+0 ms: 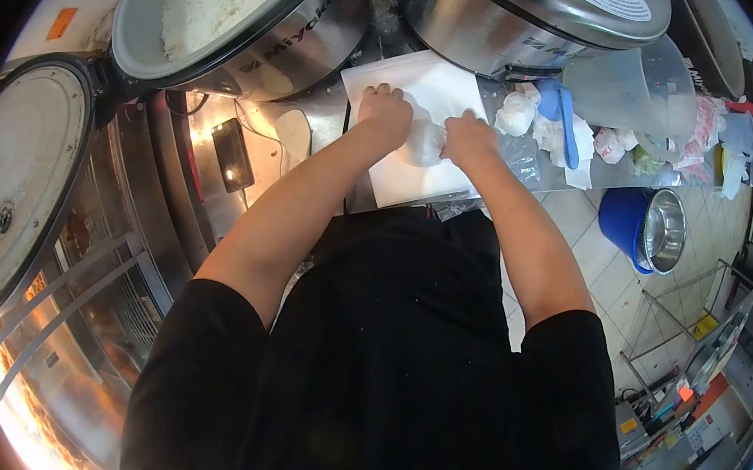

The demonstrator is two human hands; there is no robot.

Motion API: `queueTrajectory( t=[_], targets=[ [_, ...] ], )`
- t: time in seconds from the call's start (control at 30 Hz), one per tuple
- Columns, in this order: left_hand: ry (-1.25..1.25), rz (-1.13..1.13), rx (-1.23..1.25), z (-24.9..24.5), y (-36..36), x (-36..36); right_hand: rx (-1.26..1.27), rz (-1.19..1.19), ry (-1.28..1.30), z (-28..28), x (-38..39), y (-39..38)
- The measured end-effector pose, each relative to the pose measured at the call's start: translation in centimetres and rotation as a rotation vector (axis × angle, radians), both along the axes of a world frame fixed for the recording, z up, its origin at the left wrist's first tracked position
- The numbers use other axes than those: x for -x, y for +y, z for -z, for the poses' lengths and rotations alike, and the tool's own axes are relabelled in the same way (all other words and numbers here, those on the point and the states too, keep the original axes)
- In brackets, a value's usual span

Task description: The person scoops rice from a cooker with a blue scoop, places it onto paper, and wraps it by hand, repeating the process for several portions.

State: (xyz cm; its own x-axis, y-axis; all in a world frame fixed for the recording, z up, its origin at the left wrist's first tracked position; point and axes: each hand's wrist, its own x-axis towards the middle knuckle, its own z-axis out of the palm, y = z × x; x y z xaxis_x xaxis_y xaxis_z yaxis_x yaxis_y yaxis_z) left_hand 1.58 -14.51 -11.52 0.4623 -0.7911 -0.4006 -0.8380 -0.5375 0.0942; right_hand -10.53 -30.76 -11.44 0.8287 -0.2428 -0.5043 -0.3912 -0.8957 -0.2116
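Rice lump [425, 145] in clear wrap sits on a white sheet [418, 185] at the counter's edge. The left hand [386, 114] and right hand [469, 140] clamp it between curled fingers. An open rice cooker [235, 13] stands beyond, to the left.

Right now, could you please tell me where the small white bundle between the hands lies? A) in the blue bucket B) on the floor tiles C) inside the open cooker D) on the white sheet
D: the bundle rests on the white sheet on the counter, held between the left hand and the right hand.
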Motion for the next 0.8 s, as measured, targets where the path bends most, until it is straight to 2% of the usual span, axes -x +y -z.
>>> queueTrajectory(
  t=[0.03, 0.07, 0.1, 0.13, 0.17, 0.2, 0.27, 0.3, 0.37, 0.47, 0.5, 0.53, 0.6, 0.63, 0.67, 0.73, 0.8],
  targets=[
    [0.104, -0.02, -0.017, 0.7, -0.1, -0.2, -0.056, -0.137, 0.186, 0.0, -0.4, -0.1],
    [0.207, -0.042, -0.033, 1.4, -0.1, -0.2, -0.057, -0.14, 0.189, 0.4, 0.5, 0.2],
    [0.213, -0.047, -0.034, 1.8, 0.9, 0.5, -0.063, -0.049, -0.041, 1.4, 2.5, 0.9],
    [0.243, -0.184, 0.139, 1.9, 2.5, 1.4, -0.068, 0.042, -0.272, 1.9, 4.3, 1.7],
    [0.267, -0.317, 0.317, 1.9, 3.5, 2.4, -0.1, 0.154, -0.394, 1.3, 5.7, 3.1],
    [0.269, -0.316, 0.319, 1.9, 4.2, 3.6, -0.17, 0.266, -0.461, 2.3, 7.6, 4.0],
    [0.303, -0.5, 0.545, 2.2, 5.9, 6.7, -0.374, 0.415, -0.743, 3.8, 10.9, 6.1],
    [0.303, -0.509, 0.539, 2.5, 6.4, 7.8, -0.382, 0.412, -0.737, 3.4, 11.6, 6.9],
    [0.115, -0.401, 0.797, 3.2, 6.2, 10.1, -0.076, 0.189, -0.602, 2.1, 12.4, 8.2],
    [0.256, -0.509, 0.85, 1.5, 3.9, 11.1, -0.085, 0.167, -0.48, 1.7, 11.9, 7.7],
    [0.409, -0.601, 0.839, 0.2, 2.8, 11.1, -0.067, 0.135, -0.499, 1.7, 11.8, 7.4],
    [0.411, -0.592, 0.843, -0.8, 1.4, 11.0, -0.061, 0.141, -0.503, 1.7, 11.6, 7.2],
    [0.517, -0.656, 0.596, -2.4, -0.7, 11.4, -0.062, 0.119, -0.344, 1.5, 11.8, 7.0],
    [0.492, -0.642, 0.506, -2.4, -1.4, 10.9, -0.077, 0.105, -0.35, 1.1, 11.8, 6.8],
    [0.486, -0.641, 0.522, -2.7, -1.9, 10.2, -0.067, 0.097, -0.36, 0.6, 11.7, 6.4],
    [0.608, -0.642, 0.268, -3.3, -2.5, 8.0, -0.143, 0.083, -0.347, 0.1, 11.6, 5.7],
    [0.654, -0.693, 0.238, -1.6, -2.4, 7.2, -0.205, 0.086, -0.318, 0.2, 12.1, 4.8]
  ],
)
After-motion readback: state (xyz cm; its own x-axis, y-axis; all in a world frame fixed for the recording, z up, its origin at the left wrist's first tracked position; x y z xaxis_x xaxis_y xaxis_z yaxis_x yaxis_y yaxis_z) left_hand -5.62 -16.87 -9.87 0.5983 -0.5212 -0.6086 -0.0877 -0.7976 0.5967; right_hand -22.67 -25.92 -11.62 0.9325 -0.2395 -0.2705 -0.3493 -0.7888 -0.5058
